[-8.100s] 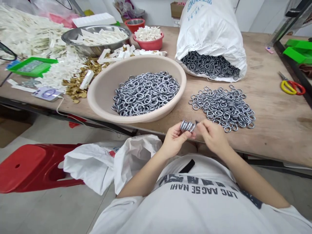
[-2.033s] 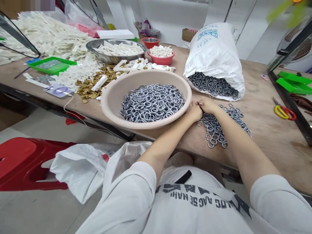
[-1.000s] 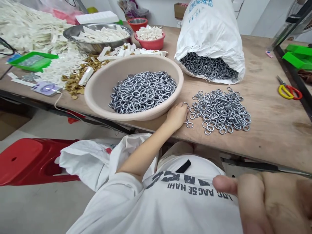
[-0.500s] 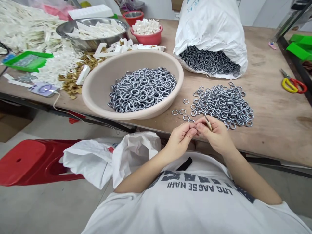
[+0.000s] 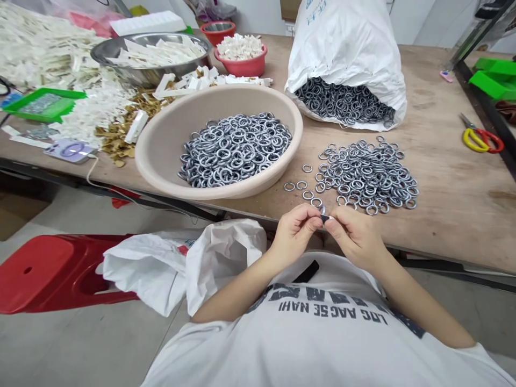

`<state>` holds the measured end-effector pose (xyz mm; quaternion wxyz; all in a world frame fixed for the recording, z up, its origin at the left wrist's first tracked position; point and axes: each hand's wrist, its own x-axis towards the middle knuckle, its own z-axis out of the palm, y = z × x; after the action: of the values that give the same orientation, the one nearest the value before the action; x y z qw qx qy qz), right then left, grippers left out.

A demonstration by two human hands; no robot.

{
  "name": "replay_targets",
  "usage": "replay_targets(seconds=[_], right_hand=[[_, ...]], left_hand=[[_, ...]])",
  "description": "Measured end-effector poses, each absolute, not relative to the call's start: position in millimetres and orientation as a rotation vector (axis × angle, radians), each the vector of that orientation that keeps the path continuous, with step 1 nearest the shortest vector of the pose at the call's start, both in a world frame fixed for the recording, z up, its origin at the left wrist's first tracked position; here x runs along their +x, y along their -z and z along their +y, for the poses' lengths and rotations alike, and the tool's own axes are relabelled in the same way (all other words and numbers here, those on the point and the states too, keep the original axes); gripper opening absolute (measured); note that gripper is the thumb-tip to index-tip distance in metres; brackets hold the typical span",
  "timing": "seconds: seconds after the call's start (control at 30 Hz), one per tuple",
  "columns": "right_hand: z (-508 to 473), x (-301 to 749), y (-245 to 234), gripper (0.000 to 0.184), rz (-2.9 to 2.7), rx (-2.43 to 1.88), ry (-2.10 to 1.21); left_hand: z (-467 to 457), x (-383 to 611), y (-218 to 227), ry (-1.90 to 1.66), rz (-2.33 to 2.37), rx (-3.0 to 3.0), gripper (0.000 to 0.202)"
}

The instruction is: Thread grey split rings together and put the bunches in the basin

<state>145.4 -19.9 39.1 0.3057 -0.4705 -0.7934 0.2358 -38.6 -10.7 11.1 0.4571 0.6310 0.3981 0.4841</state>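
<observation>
My left hand (image 5: 296,232) and my right hand (image 5: 355,235) meet at the front edge of the table, fingertips pinched together. Between them shows a small dark piece (image 5: 324,218) with a pale end; its kind is too small and too covered to tell. Just beyond the fingers lies a loose pile of grey metal rings (image 5: 368,174), with several single rings scattered to its left. A wide beige basin (image 5: 155,156), partly filled with the same kind of rings, stands left of the pile.
A white sack (image 5: 346,48) spills rings behind the pile. Scissors with red and yellow handles (image 5: 481,140) lie at the right. Steel bowl (image 5: 145,75), red bowl (image 5: 245,66), green tray (image 5: 44,110), phone (image 5: 69,150) and white pieces crowd the left. A red stool (image 5: 38,271) stands below.
The pale stick that poked up from my right hand no longer shows there. A dark piece with a pale end now appears between both hands' fingertips. My hands stay near the table edge.
</observation>
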Motion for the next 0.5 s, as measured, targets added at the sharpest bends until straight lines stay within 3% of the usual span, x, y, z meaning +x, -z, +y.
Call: replay_targets(seconds=[0.2, 0.37, 0.5], right_hand=[[8, 155, -28, 0.044, -2.052, -1.632, -0.447], [23, 137, -14, 0.034, -2.326, -1.711, -0.185], [32, 127, -9, 0.020, -2.446, -1.755, -0.144]], left_hand=[[-21, -44, -16, -1.177, 0.791, 1.686, 0.025], [-11, -53, -5, -1.318, 1.031, 1.226, 0.031], [-5, -60, 4, -1.278, 1.105, 1.234, 0.031]])
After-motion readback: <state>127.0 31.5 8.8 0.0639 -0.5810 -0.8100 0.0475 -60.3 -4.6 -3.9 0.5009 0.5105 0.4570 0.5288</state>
